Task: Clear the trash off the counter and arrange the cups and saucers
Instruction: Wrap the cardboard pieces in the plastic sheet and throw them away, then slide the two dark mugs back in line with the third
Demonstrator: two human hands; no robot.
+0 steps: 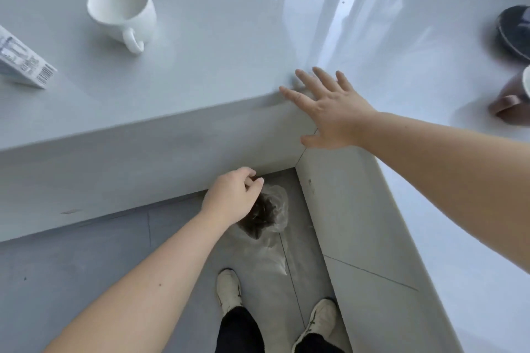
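My left hand is below the counter edge, fingers pinched on the top of a clear plastic bag with dark trash inside; the bag hangs down toward the floor. My right hand is open with fingers spread, over the inner corner of the grey L-shaped counter. A white cup stands on the counter at the upper left, its handle toward me. A white carton lies at the left edge. A brown cup and a dark saucer sit at the right edge, partly cut off.
The counter wraps around me on the far side and on the right. Below is a grey tiled floor with my two white shoes next to the hanging bag.
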